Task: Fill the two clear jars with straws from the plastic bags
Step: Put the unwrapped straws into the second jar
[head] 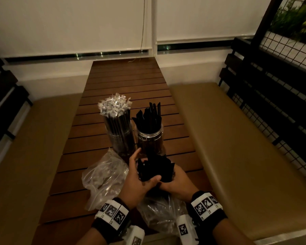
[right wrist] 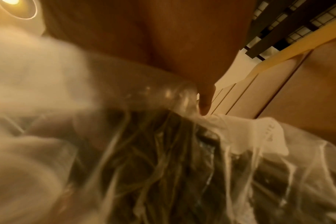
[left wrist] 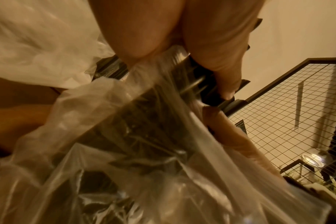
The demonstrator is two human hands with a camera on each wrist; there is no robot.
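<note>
Two clear jars stand mid-table. The left jar (head: 121, 138) is packed with wrapped straws. The right jar (head: 149, 141) holds several bare black straws that fan out above its rim. Just in front of it both hands grip one bundle of black straws (head: 155, 169). My left hand (head: 143, 171) curls round its left side, thumb across the front. My right hand (head: 175, 177) cups it from the right. In the left wrist view my fingers (left wrist: 227, 78) wrap the black straws (left wrist: 216, 100) above a plastic bag (left wrist: 125, 151). The right wrist view is blurred, showing one finger (right wrist: 205, 103) over the bag (right wrist: 182, 166).
A crumpled clear bag (head: 104, 177) lies left of the hands, another bag (head: 159, 214) under my wrists. The slatted wooden table (head: 125, 82) runs to the far wall. Tan bench cushions (head: 237, 138) flank it, with a wire grid panel (head: 281, 55) on the right.
</note>
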